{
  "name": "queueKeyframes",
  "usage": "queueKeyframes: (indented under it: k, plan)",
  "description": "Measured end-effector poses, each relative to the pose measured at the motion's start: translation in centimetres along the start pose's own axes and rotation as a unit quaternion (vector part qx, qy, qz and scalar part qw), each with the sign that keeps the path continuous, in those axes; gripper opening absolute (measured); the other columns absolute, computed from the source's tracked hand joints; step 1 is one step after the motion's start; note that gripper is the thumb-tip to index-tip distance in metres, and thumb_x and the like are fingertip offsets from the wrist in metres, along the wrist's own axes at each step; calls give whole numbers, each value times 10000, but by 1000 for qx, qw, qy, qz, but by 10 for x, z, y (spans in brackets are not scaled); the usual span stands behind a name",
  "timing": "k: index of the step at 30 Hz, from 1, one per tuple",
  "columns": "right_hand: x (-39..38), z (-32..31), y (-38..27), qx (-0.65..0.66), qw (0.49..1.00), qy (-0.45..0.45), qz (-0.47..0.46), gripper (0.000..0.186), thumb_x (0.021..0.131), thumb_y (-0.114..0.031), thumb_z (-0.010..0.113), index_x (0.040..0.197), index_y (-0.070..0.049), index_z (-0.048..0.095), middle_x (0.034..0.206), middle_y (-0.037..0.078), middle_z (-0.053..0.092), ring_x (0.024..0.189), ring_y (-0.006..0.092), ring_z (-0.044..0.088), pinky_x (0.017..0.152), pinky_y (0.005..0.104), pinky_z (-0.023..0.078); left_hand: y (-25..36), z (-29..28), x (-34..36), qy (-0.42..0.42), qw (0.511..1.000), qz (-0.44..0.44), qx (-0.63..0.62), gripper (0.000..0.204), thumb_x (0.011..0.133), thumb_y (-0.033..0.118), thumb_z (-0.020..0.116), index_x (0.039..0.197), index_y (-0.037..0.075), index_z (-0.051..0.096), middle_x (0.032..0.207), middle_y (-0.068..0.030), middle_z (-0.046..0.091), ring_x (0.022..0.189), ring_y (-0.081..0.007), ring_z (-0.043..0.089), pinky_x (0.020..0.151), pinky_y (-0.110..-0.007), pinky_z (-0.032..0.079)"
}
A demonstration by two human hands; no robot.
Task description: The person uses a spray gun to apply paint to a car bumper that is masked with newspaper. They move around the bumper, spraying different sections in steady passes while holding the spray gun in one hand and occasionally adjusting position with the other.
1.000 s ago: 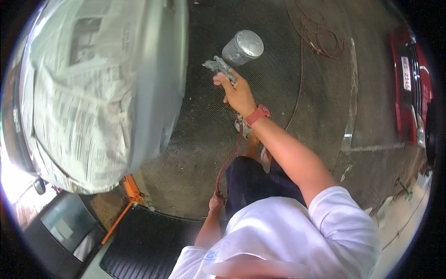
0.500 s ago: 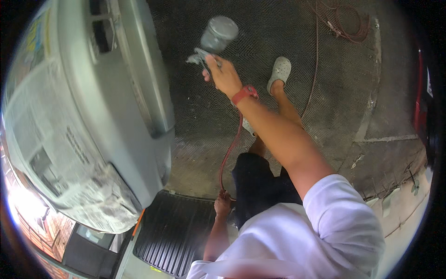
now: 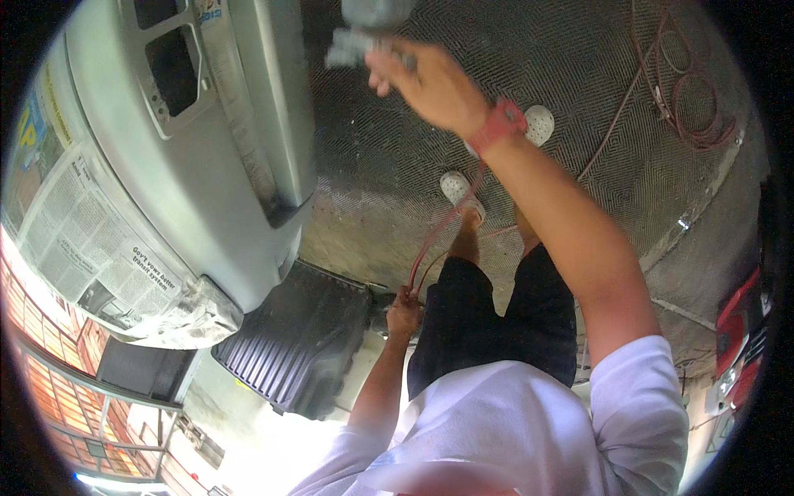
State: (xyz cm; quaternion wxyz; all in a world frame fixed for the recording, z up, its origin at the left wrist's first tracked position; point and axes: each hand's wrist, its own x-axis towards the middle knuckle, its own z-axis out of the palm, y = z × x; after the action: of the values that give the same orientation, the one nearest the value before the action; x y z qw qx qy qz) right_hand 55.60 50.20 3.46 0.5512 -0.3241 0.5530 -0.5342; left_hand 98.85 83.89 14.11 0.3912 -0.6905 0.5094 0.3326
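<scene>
My right hand [image 3: 434, 87], a red watch on its wrist, is closed round a paint spray gun [image 3: 351, 48]. The gun is blurred, and its grey cup [image 3: 376, 10] is partly cut off by the upper edge. Facing the gun on the left is a silver-grey vehicle body [image 3: 178, 190]; a gap shows between them. Lower down, my left hand [image 3: 404, 314] grips a red air hose [image 3: 430, 244], which runs up toward my right wrist. Its join to the gun is hidden by my hand.
Newspaper [image 3: 99, 236] masks part of the vehicle. A black ribbed plastic liner [image 3: 289, 339] lies below it. Coiled red hose [image 3: 686, 107] rests on the dark patterned floor at upper right. Red objects [image 3: 736, 331] stand at the right edge. My feet wear pale clogs [image 3: 455, 186].
My right hand and the spray gun have moved up in the view, taking the cup partly out of the picture. My feet have shifted, and the whole view has turned somewhat.
</scene>
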Motion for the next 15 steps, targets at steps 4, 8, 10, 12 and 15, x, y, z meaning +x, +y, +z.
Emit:
queueKeyframes:
  k: [4, 8, 10, 12, 15]
  plan:
    - [-61, 44, 3, 33, 967, -213, 133, 548, 1099, -596, 582, 1400, -174, 760, 1079, 185, 812, 1028, 388, 784, 953, 493, 586, -17, 4, -28, -31, 991, -126, 29, 439, 1165, 509, 431, 1341, 148, 608, 1209, -268, 767, 1176, -546, 697, 970, -639, 529]
    - [-84, 102, -8, 50, 966, -220, 126, 583, 1108, -593, 547, 1374, -122, 765, 1235, 217, 794, 1152, 418, 753, 1018, 502, 560, -93, 21, -54, 14, 1000, -25, 9, 434, 1160, 489, 420, 1342, 139, 599, 1311, -290, 723, 1223, -565, 666, 997, -642, 519]
    - [-83, 119, -8, 53, 961, -244, 118, 664, 1112, -657, 524, 1430, -116, 741, 1023, 156, 794, 988, 285, 778, 914, 429, 596, -98, 25, -57, 15, 994, -104, -29, 427, 1158, 475, 414, 1337, 133, 596, 1358, -298, 700, 1244, -570, 652, 1011, -645, 514]
    - [-85, 129, -4, 95, 950, -267, 132, 707, 1108, -689, 521, 1434, -100, 737, 892, 118, 769, 868, 244, 768, 847, 410, 606, -102, 32, -53, -48, 981, -190, -2, 417, 1152, 458, 427, 1370, 142, 590, 1385, -296, 683, 1265, -552, 648, 1026, -639, 515]
    - [-91, 146, 13, 178, 924, -294, 169, 721, 1101, -705, 531, 1429, -98, 740, 766, 84, 723, 739, 219, 732, 783, 404, 606, -97, 28, -46, -56, 983, -176, -14, 417, 1143, 448, 445, 1375, 150, 623, 1367, -293, 691, 1265, -536, 655, 1037, -622, 523]
